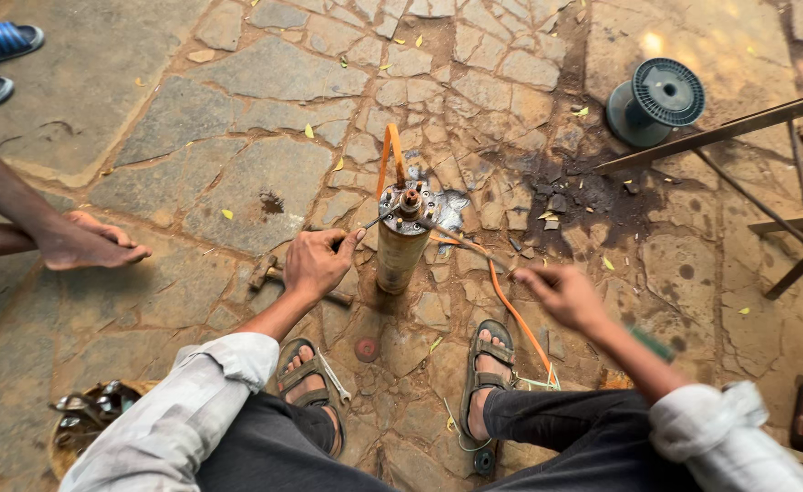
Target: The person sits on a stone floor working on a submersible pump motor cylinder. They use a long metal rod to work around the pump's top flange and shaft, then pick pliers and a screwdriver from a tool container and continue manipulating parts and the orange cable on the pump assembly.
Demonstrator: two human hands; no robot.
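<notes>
Stone floor: left hand [317,262] pinches thin tool at motor cylinder [399,244] top, working end fastening; right hand [561,293], 3 o'clock, grips rod; next needs steady leverage.

The person is wearing a light grey-white long-sleeved shirt, its cuffs rolled back to mid-forearm and bunching in soft folds. The left hand [315,262] and right hand [561,293] are showing bare, without gloves. Dark charcoal trousers are covering both legs. Each foot is wearing an open brown strap sandal with several crossing bands.
</notes>
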